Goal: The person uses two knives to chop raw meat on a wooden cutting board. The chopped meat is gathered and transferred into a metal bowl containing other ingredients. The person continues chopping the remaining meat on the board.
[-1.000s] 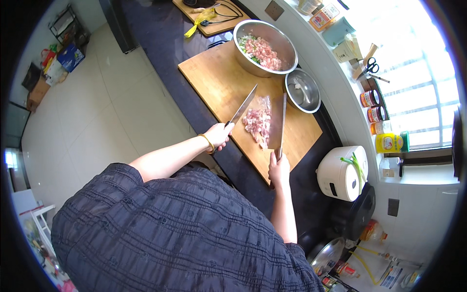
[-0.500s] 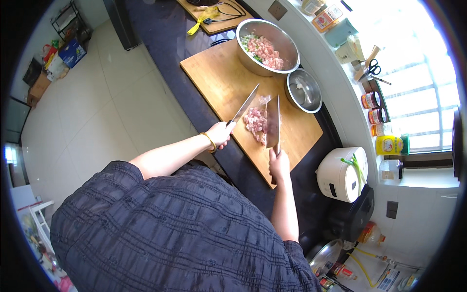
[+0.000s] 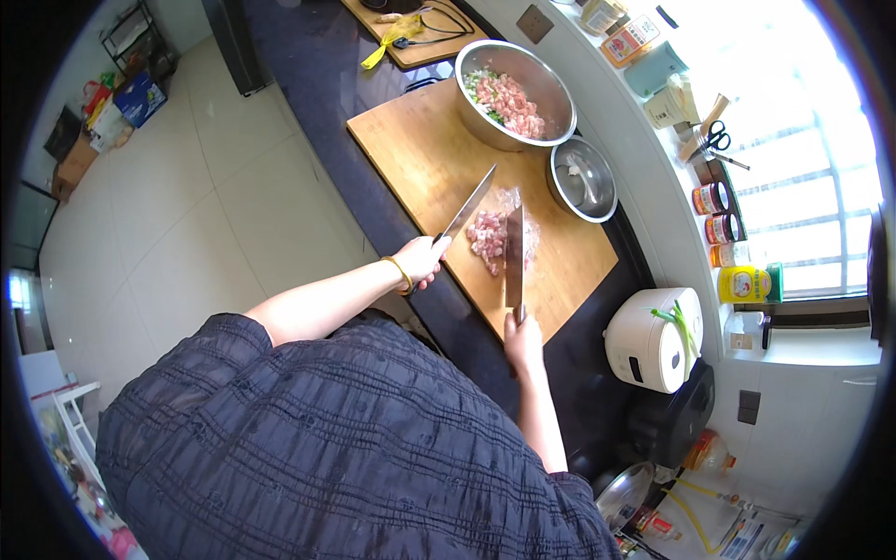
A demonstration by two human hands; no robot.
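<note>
My left hand (image 3: pixel 422 260) is closed round the dark handle of a kitchen knife (image 3: pixel 471 200), whose blade slants up over the left edge of the wooden cutting board (image 3: pixel 420 140). In my right hand (image 3: pixel 523 341) is a cleaver (image 3: pixel 514 257), its broad blade pointing away from me over the pile of chopped raw meat (image 3: pixel 487 239). The blade covers part of the meat, with pink bits on both sides of it. A large steel bowl (image 3: pixel 562 110) of meat pieces and chopped green-and-white vegetable stands at the board's far end.
A smaller steel bowl (image 3: pixel 605 201) sits at the board's right edge. Farther right are a white rice cooker (image 3: pixel 644 341) with green stalks (image 3: pixel 686 327) on its lid, and jars (image 3: pixel 721 229) along the windowsill. A second board (image 3: pixel 439 47) with a cord lies at the back.
My right hand and the cleaver have shifted left and a little toward me, and the blade now lies over the middle of the meat. The left hand's knife has barely moved.
</note>
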